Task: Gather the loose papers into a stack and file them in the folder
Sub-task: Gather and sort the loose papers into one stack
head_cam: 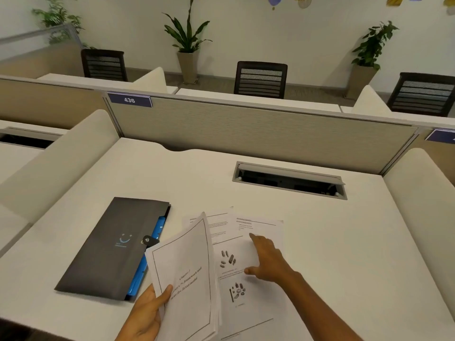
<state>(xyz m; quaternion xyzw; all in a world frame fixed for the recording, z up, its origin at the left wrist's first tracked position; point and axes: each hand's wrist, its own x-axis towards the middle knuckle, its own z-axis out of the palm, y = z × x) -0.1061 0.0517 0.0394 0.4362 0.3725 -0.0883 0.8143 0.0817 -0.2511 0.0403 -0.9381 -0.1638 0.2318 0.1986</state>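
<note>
A dark grey folder (112,244) with a snap clasp and blue dividers along its right edge lies shut on the white desk (344,242), left of centre. My left hand (145,313) grips a lifted stack of papers (187,274) by its lower left edge; the top sheet has a framed chapter title. To the right, several loose papers (236,244) lie fanned on the desk, some with printed photos. My right hand (267,260) rests flat on the loose sheets, fingers spread, index finger pointing away from me.
A cable hatch (289,179) is set into the desk at the back right. A beige partition (246,131) with a "436" label closes the far side, and padded side dividers (61,163) flank the desk. Chairs and potted plants stand beyond.
</note>
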